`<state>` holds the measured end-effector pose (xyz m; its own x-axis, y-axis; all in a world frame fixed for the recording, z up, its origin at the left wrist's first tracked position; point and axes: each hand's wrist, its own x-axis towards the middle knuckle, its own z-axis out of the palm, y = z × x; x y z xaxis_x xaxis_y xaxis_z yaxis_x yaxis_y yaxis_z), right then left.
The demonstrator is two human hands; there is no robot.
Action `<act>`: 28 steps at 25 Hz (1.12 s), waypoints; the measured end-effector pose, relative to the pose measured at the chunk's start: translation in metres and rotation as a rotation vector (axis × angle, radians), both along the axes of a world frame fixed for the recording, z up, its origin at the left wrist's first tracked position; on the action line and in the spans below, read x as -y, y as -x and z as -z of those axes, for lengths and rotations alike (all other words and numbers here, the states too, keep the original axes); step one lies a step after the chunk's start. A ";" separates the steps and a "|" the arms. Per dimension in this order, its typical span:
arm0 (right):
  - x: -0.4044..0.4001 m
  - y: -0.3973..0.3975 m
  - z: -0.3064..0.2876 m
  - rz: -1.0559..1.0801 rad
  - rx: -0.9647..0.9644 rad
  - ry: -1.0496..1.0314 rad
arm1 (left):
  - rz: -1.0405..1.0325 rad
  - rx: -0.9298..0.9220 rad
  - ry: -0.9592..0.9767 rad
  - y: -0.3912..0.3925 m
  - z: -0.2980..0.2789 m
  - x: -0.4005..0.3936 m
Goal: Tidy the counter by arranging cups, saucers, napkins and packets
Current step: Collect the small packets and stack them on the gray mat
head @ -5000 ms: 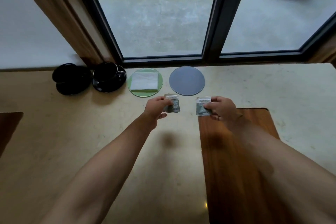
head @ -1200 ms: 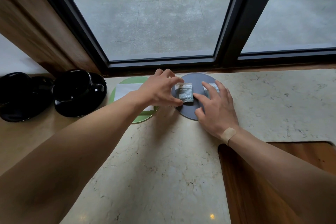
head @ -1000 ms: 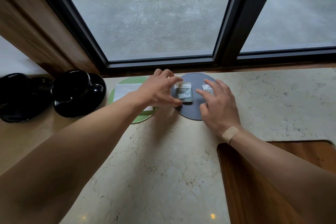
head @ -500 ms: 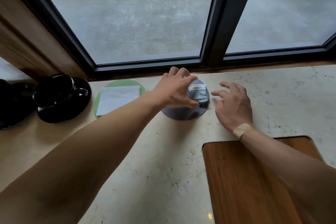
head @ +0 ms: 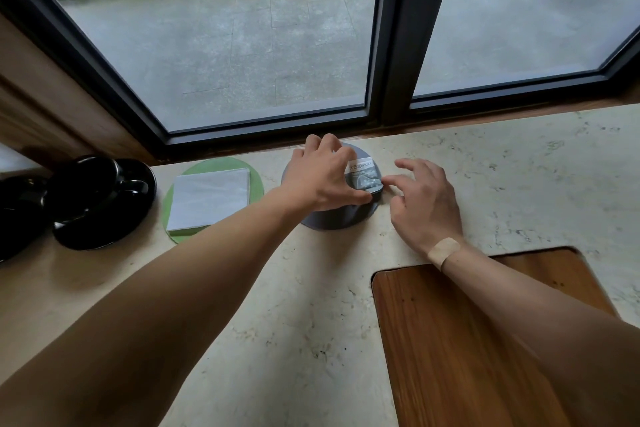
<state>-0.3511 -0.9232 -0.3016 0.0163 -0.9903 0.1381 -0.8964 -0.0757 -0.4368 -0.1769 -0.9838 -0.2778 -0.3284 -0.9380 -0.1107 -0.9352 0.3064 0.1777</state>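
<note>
A grey round coaster (head: 332,218) lies at the back of the stone counter. On it rests a small grey-and-white packet (head: 364,177), perhaps a stack of two. My left hand (head: 322,180) covers the coaster's left side, thumb and fingers pinching the packet's left edge. My right hand (head: 422,201) hovers just right of the coaster, fingers spread, index tip near the packet's right edge, holding nothing. To the left, a green round coaster (head: 254,180) carries a folded white napkin (head: 209,198). Further left stand a black cup on its saucer (head: 104,198) and another black cup set (head: 17,215).
Dark window frames (head: 394,45) rise right behind the counter's back edge. A wooden inset board (head: 467,340) fills the counter's near right. Bare stone counter (head: 519,184) stretches to the right of my hands.
Both packets went from my hands onto the grey coaster. My right hand has since let go and drawn off to the right, while my left hand has slid the packets together.
</note>
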 end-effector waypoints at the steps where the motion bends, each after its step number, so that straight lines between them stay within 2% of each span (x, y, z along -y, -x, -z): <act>1: 0.000 0.000 0.000 -0.002 0.000 -0.002 | -0.011 0.007 0.009 0.001 0.000 -0.001; 7: -0.001 -0.001 -0.001 0.004 0.022 -0.004 | -0.048 0.043 0.026 0.001 -0.002 -0.002; 15: 0.002 -0.005 0.002 0.018 0.023 0.009 | 0.002 0.039 0.028 0.003 -0.002 0.001; 28: 0.006 -0.004 0.008 -0.019 -0.038 0.023 | 0.012 0.022 -0.058 -0.002 -0.006 0.006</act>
